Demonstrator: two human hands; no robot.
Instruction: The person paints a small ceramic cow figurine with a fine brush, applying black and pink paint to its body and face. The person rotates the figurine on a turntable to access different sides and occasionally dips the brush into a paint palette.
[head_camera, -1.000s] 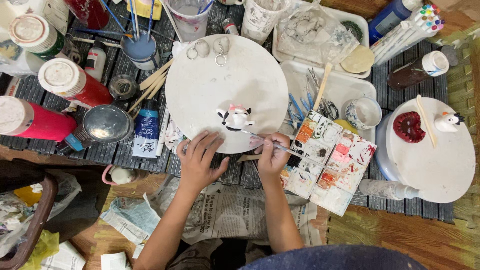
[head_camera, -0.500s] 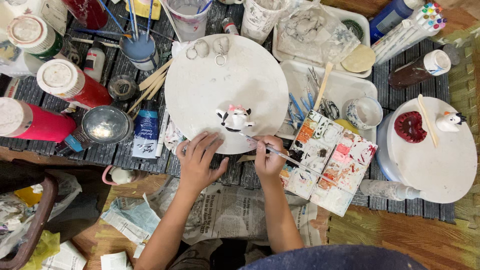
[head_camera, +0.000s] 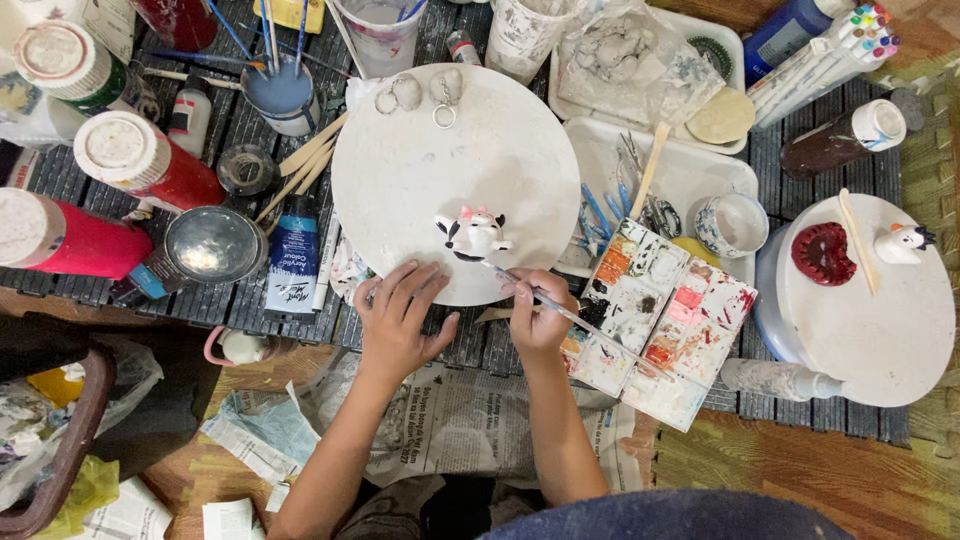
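A small black-and-white clay cow figure (head_camera: 472, 235) with pink ears stands on a round white turntable (head_camera: 420, 150). My right hand (head_camera: 538, 312) grips a thin paintbrush (head_camera: 570, 315); its tip reaches the figure's lower right side. My left hand (head_camera: 398, 322) rests flat with spread fingers on the turntable's near rim. A paint-smeared palette (head_camera: 660, 310) lies just right of my right hand.
Red paint bottles (head_camera: 150, 165), a blue paint tube (head_camera: 292, 262), a metal cup (head_camera: 213, 245), a brush jar (head_camera: 282, 95) and wooden sticks crowd the left. Trays with tools sit behind. A second round board (head_camera: 880, 320) at right bears a red piece (head_camera: 822, 253) and a small figure (head_camera: 900, 243). Newspaper lies underneath.
My right hand has shifted slightly, bringing the brush tip closer to the figure's base. My left hand stays on the turntable rim.
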